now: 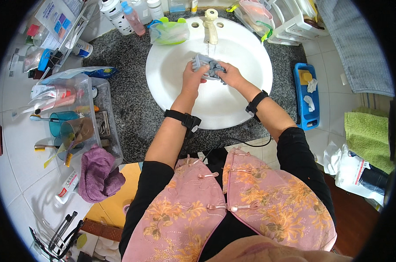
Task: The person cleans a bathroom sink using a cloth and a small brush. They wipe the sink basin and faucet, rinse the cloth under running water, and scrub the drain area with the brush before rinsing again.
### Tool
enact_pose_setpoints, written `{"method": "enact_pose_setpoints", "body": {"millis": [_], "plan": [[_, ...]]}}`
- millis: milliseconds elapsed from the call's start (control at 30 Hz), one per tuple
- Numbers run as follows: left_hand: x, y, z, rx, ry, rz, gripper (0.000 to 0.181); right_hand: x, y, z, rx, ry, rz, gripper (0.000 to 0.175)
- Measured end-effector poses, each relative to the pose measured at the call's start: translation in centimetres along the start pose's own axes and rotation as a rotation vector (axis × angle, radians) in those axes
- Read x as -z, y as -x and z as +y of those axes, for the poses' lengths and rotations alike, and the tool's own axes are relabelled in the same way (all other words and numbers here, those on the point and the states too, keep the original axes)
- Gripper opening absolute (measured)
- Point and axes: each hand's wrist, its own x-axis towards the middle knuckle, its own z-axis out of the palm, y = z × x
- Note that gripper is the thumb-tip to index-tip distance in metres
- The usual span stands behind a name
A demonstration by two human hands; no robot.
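Over the white washbasin (214, 114), my left hand (193, 74) grips a small translucent plastic container (201, 59) by its near side. My right hand (230, 74) presses a crumpled grey cloth (215, 68) against the container's inside and right edge. Part of the cloth hangs past that edge. Just beyond them, a thin stream of water falls from the cream-coloured faucet (211, 28). The fingers under the container are mostly hidden.
Dark granite countertop (132, 98) surrounds the basin. To the left stand a clear plastic organiser (103, 88) with cups and toothbrushes, and a purple towel (98, 175). A blue tray (299, 108) holds soap on the right. Bottles (134, 19) and a green-rimmed bag (170, 32) line the back.
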Motion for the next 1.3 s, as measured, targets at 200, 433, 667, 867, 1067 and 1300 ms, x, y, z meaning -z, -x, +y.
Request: {"method": "enact_pose_setpoints", "body": {"millis": [200,433,667,867,1067,1300], "plan": [[-1.1,-0.1,-0.5,-0.258,0.012,-0.199,0.053,-0.6,0.5,-1.9,-0.113,-0.539,-0.053,0.031],[-1.7,-0.6,-0.9,-0.206,0.249,-0.067,0.061,0.4,1.7,-5.2,0.040,-0.049,-0.091,0.032],[-2.1,-0.4,-1.7,-0.131,0.352,0.002,0.048,-0.5,2.7,-5.0,0.493,0.609,0.125,0.025],[-2.8,-0.5,-3.0,-0.307,0.015,0.089,0.038,-0.7,2.4,-5.0,0.264,0.530,-0.163,0.019],[-2.0,-1.7,-3.9,-0.346,-0.002,0.107,0.038,-1.8,2.8,-3.7,0.063,-0.063,-0.258,0.025],[0.2,-1.6,-2.4,0.034,-0.062,-0.036,0.054,-0.1,2.3,-2.1,-0.272,-0.733,-0.114,0.026]]}}
